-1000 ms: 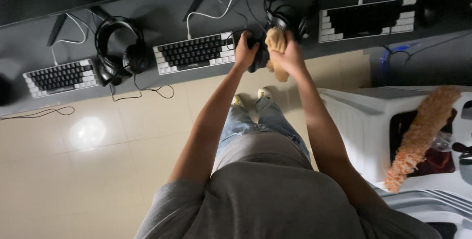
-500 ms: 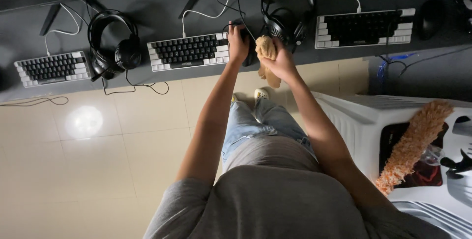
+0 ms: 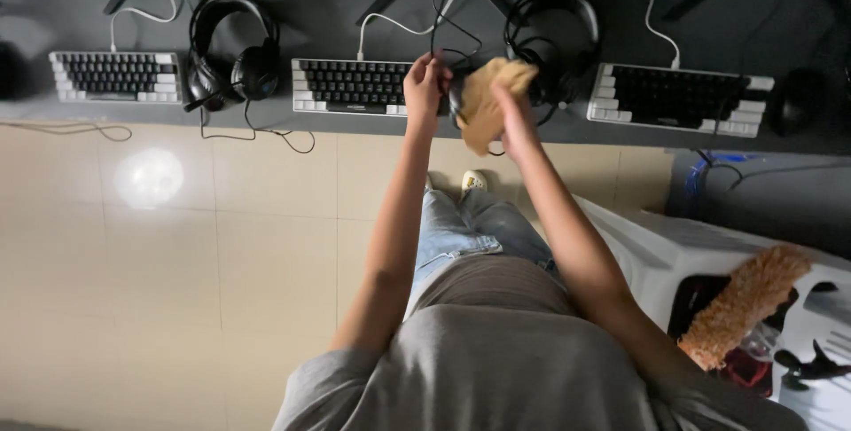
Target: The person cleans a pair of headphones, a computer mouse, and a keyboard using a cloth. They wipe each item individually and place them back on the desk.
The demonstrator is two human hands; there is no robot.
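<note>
Cloth (image 3: 486, 103) — clenched in right hand (image 3: 514, 107), raised higher than before | left hand (image 3: 425, 85) — grasping dark mouse (image 3: 456, 98)

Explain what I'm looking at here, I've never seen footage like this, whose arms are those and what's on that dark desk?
The one camera sits on a person's head and looks down, so you see their own shoulders, arms and feet. Along the dark desk lie three keyboards: left, middle and right. One black headset rests between the left and middle keyboards, another beyond the hands. The right hand holds a tan cloth against a small dark object, too hidden to identify, which the left hand appears to steady. At lower right, a fluffy orange duster sits in a white cart.
</note>
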